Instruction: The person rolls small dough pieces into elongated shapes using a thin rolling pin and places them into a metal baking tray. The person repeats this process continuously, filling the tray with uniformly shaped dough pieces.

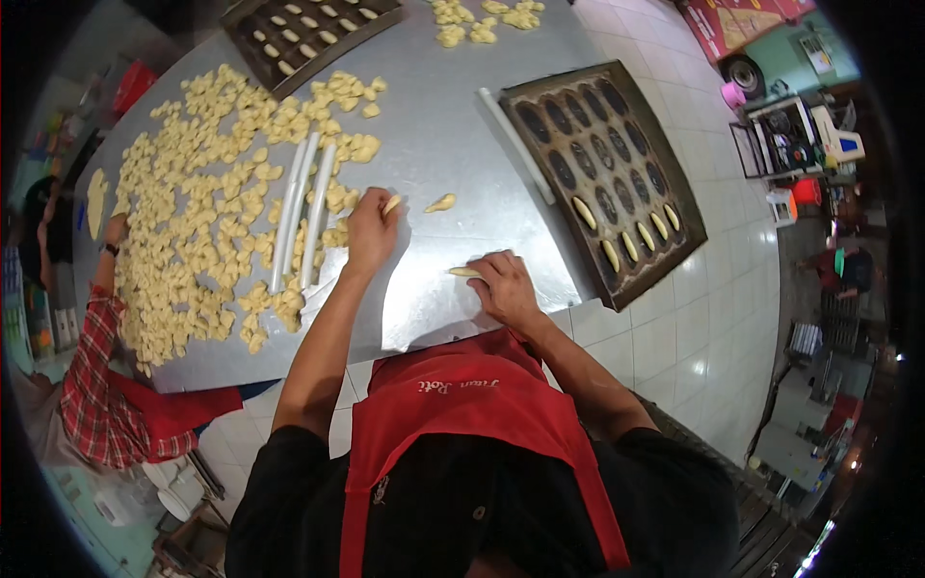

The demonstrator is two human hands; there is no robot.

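Observation:
My left hand (373, 230) holds a small piece of yellow dough (392, 204) between thumb and fingers above the metal table (426, 108). Near the table's front edge, my right hand (506, 285) has its thumb and fingers around a slender, pointed dough roll (465, 272). Another dough piece (441, 203) lies between and beyond the hands. On the right, a dark baking tray (614, 184) with oval hollows holds several dough rolls in its nearer rows. Many dough lumps (195, 217) cover the left side, where several pale tubes (316, 217) lie.
A pale tube (514, 144) lies along the baking tray's left side. A second tray (311, 36) with dough rolls sits at the far left, and more dough (484, 22) at the far edge. A co-worker's hand (115, 230) touches the dough at left.

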